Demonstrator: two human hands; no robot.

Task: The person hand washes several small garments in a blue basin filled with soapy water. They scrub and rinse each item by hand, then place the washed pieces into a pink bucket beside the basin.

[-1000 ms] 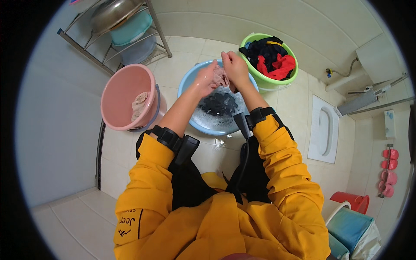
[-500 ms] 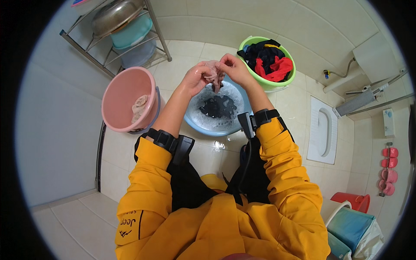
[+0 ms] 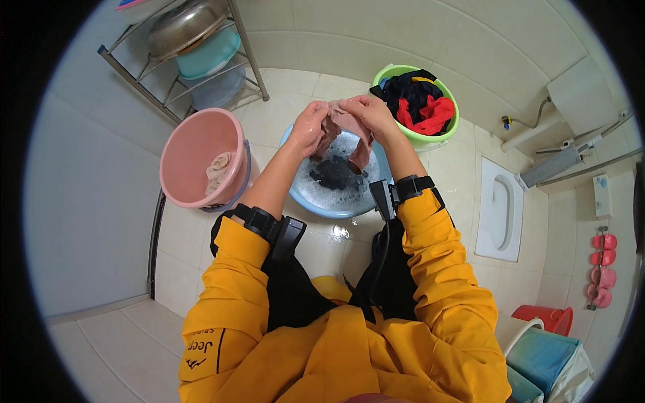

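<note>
A wet, dusty-pink piece of cloth [image 3: 350,122] is stretched between my two hands, its ends hanging down; its exact kind does not show. My left hand [image 3: 310,127] grips one side of its upper edge, and my right hand [image 3: 371,115] pinches the other side. Under them stands a light-blue basin [image 3: 328,213] of foamy water. Dark fabric [image 3: 332,174] lies in the middle of the suds.
On the left, a pink bucket [image 3: 180,158] holds a pale, crumpled cloth [image 3: 218,172]. A green bucket [image 3: 451,129] at the far right is heaped with black and red clothes. A metal rack [image 3: 138,82] carries several basins. A squat toilet [image 3: 498,210] lies right.
The bunched pink cloth has been opened out between my hands, and its ends now dangle over the water. My hands are slightly lower in the picture.
</note>
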